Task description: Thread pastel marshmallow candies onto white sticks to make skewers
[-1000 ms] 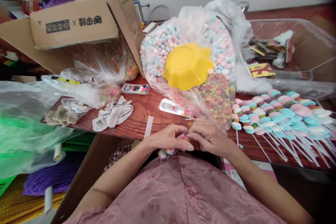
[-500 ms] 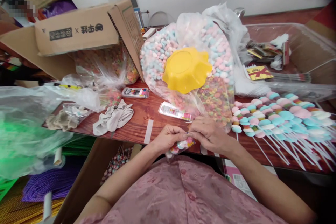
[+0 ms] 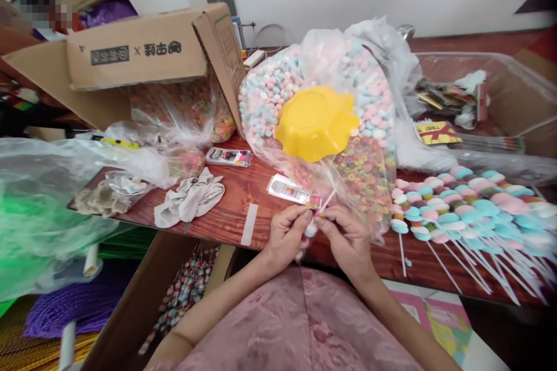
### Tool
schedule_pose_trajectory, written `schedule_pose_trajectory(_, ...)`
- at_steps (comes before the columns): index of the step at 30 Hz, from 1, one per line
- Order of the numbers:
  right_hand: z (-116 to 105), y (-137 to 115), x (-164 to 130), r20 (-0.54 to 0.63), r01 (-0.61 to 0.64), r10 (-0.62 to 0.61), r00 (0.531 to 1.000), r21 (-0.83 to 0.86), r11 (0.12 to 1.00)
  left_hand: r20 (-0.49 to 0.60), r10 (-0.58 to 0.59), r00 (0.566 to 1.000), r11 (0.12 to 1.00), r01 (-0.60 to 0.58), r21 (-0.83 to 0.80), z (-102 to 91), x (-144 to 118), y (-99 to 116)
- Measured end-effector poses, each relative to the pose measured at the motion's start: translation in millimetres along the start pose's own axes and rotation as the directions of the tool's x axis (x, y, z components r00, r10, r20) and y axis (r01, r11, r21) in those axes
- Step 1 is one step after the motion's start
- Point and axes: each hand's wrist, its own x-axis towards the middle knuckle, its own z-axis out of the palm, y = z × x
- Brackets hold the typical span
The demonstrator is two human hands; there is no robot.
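Note:
Both my hands meet at the near edge of the wooden table. My left hand pinches a candy skewer, whose white stick slants up to the right and whose pastel pieces show between the fingers. My right hand grips the same skewer from the right side, fingertips touching the left hand's. Just beyond them stands a big clear bag of pastel candies with a yellow wavy bowl resting on it.
Finished candy skewers lie in a row at the right. A cardboard box, smaller candy bags, a grey cloth, two flat packets and a clear tub crowd the table. An open box of skewers sits below left.
The view has shifted, so my hands sit slightly lower in frame. The skewer has turned up between my fingers, its white stick now poking out above them.

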Motion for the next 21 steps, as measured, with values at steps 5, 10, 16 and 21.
schedule_pose_trajectory(5,0.0,2.8,8.5,-0.001,0.092,-0.093,0.996,-0.098,0.991,0.021,0.013,1.000,0.998,-0.011,-0.062,-4.2,-4.8,-5.7)
schedule_pose_trajectory(10,14.8,9.0,1.3,-0.135,0.218,-0.247,0.959,-0.198,0.956,0.081,0.094,0.992,0.995,-0.092,-0.031,-1.5,-5.9,-10.8)
schedule_pose_trajectory(16,11.8,8.2,8.4,-0.146,0.214,-0.246,0.958,-0.205,0.955,0.267,-0.057,0.962,0.980,0.105,-0.169,-3.4,4.5,-2.3)
schedule_pose_trajectory(21,-10.7,6.7,27.4,-0.034,0.282,-0.308,0.951,-0.321,0.904,0.334,-0.092,0.938,0.994,0.107,-0.026,-18.0,26.2,20.4)
